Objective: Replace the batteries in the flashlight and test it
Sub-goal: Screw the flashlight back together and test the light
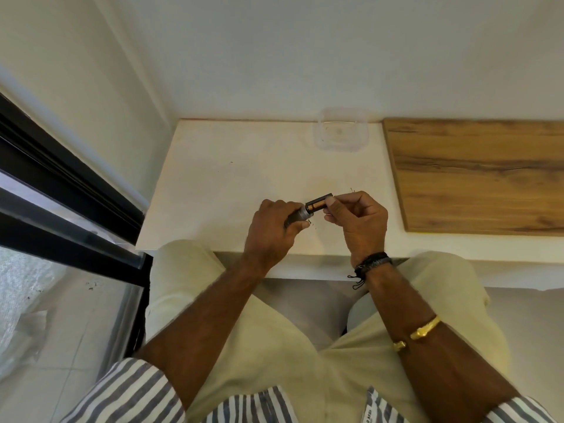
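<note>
Left hand (272,223) gripping flashlight (297,215), right hand (355,215) pinching battery holder (319,205)

Walls: plain white wall (274,56) behind and to the left, evenly lit.
Table: white table (219,178) set into the corner.
Board: wood-grain board (476,175) lying on its right part.
Window: black-framed glass window (61,190) at left.
Floor: pale tiles (61,346).
</note>
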`<state>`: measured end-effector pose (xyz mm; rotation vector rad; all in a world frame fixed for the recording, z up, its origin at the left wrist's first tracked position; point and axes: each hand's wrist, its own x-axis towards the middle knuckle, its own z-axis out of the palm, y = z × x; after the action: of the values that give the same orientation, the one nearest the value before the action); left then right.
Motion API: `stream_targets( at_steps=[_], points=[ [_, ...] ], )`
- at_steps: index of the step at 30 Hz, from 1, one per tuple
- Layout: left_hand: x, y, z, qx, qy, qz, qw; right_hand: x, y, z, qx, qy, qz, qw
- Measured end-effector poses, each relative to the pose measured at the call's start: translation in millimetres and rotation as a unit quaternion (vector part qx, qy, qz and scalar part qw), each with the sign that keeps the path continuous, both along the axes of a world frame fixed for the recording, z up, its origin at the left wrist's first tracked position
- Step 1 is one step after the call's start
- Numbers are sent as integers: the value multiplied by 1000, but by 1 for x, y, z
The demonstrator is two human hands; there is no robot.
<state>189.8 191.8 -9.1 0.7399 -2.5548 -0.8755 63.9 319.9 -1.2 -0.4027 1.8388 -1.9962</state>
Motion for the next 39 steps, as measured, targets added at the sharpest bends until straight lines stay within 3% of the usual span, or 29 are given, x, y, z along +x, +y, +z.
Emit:
stream_targets(
  at_steps=[13, 22, 28, 34, 39],
  points=[
    [-3, -2, -7, -57, -19, -3, 998, 7, -2, -11, 89, 85, 26, 992],
    [-6, -4, -9, -60, -31, -5, 998, 9, -5, -11, 104, 55, 66, 991],
    [-7, -5, -11, -47, -28, -1, 999, -12, -4, -19, 145, 60, -8, 988],
    [-6, -6, -12, -26, -19, -4, 999, -47, -1, -38, 295, 181, -78, 935],
    [-7, -8, -14, -22, -18, -4, 1000, -52, -5, -45, 401, 219, -17, 889]
  ],
)
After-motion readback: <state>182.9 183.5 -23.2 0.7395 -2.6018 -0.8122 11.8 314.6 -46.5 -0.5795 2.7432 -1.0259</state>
